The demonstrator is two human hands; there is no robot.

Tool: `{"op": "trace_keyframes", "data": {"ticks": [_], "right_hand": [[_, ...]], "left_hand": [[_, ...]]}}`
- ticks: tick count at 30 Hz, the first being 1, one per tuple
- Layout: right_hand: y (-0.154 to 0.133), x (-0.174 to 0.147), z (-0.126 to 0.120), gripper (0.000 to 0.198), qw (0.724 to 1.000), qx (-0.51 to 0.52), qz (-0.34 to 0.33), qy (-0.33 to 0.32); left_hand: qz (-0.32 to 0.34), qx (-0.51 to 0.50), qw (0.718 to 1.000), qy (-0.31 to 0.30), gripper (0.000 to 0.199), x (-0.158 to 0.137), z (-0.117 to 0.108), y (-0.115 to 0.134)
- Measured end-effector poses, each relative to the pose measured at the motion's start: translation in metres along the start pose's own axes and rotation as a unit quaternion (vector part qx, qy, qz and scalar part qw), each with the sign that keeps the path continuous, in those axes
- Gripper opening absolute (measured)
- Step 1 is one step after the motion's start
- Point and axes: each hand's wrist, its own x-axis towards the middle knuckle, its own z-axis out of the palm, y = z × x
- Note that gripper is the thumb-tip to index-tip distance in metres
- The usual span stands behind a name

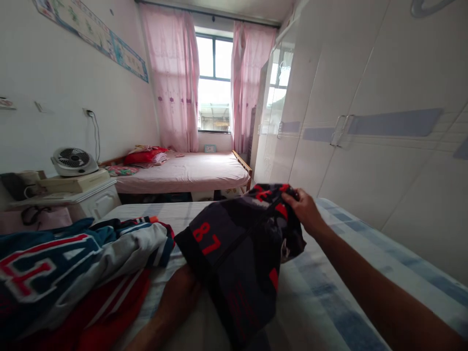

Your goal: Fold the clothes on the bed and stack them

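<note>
A dark grey and black jacket (241, 253) with red patches, a zip line and a red "87" near its black hem is held over the bed in front of me. At the garment's far upper end, my right hand (302, 208) is closed, pinching the cloth. Down at the hem, my left hand (182, 291) grips the jacket from its left side; its fingertips are hidden behind the fabric. To the left of that hand lies a heap of clothes: a teal and white jacket (84, 258) with red lettering, over a red garment (109, 312) with white stripes.
Under the clothes is a bed with a blue and white checked sheet (343, 273). Tall white wardrobes (329, 92) line the right. A second bed with a pink sheet (186, 170) stands by the window. At left, a fan (75, 161) sits on a white cabinet (97, 202).
</note>
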Motion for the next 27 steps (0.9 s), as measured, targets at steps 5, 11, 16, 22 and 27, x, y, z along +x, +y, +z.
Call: {"op": "trace_keyframes", "data": {"ticks": [5, 11, 16, 22, 27], "right_hand": [[0.110, -0.047, 0.008, 0.032, 0.985, -0.120, 0.119, -0.044], [0.148, -0.072, 0.003, 0.030, 0.983, -0.142, 0.114, -0.025], [0.155, -0.072, 0.008, 0.033, 0.982, -0.163, 0.081, -0.051], [0.158, -0.074, 0.008, 0.033, 0.980, -0.185, 0.030, -0.064], [0.161, -0.074, 0.009, 0.029, 0.975, -0.208, 0.010, -0.073]], "left_hand": [[-0.053, -0.072, 0.973, 0.211, 0.013, -0.002, -0.019, 0.006], [0.066, 0.016, 0.977, 0.200, 0.031, 0.017, -0.038, 0.045], [-0.055, 0.110, 0.991, -0.058, 0.041, 0.042, -0.035, 0.079], [-0.093, 0.048, 0.990, -0.096, 0.014, 0.036, -0.015, 0.076], [-0.091, -0.025, 0.995, -0.019, 0.007, 0.050, -0.024, 0.066]]}}
